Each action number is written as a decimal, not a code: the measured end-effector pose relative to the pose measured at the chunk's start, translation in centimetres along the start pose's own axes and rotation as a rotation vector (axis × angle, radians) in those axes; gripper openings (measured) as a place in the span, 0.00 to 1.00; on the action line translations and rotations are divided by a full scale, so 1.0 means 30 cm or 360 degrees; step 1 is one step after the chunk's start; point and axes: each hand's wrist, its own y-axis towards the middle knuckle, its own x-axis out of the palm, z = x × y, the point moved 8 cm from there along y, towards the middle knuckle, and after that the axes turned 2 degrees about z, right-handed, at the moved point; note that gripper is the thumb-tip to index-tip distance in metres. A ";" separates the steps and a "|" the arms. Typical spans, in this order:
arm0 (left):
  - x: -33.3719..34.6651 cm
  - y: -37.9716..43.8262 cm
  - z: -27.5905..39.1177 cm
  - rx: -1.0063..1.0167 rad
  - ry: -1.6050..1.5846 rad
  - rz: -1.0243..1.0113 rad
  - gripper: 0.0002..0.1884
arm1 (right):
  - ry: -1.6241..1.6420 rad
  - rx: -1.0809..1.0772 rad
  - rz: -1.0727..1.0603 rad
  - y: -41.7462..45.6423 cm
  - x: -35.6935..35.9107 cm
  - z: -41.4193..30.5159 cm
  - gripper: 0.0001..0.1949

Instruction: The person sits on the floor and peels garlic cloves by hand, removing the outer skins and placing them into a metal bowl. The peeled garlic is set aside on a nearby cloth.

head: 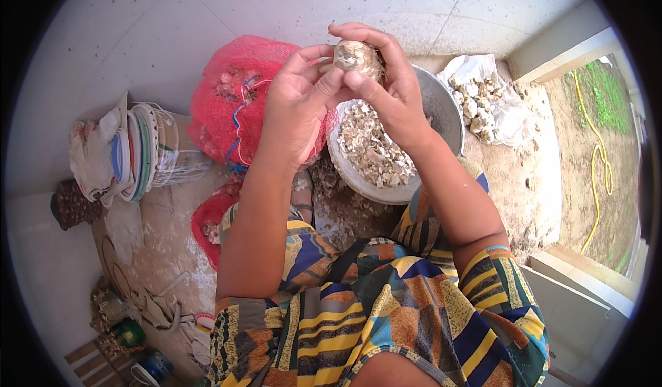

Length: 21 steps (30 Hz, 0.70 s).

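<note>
Both hands hold one garlic bulb [356, 57] above a wide metal basin. Its pale outer skin shows brown streaks, and dry roots stick out on its right side. My left hand [305, 95] grips it from the left with thumb and fingers. From the right, my right hand [390, 74] curls its fingers over the bulb, the thumb on the near side. Below them, the metal basin [449, 109] holds a heap of papery garlic skins [373, 149]. Part of the basin is hidden behind my hands and right forearm.
A full red mesh sack [227, 84] with blue cord stands left of the basin. Garlic bulbs [478, 105] lie on a white plastic sheet [517, 123] at the right. Stacked plastic buckets [142, 152] lie at the left wall. A yellow hose [595, 180] runs outside the doorway.
</note>
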 end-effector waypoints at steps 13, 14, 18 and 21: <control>0.002 -0.008 -0.056 0.0063 0.0133 0.0017 0.19 | 0.0296 0.0321 0.0319 -0.024 -0.027 0.082 0.18; 0.004 -0.009 -0.051 0.0094 0.0154 0.0041 0.20 | 0.0370 0.0399 0.0279 -0.021 -0.018 0.086 0.19; 0.000 -0.005 -0.045 0.0025 0.0052 0.0064 0.23 | 0.0207 0.0329 0.0218 -0.024 0.005 0.040 0.20; -0.006 -0.005 -0.048 -0.0053 -0.0092 0.0060 0.25 | -0.0168 0.0102 0.0179 -0.024 0.013 0.023 0.21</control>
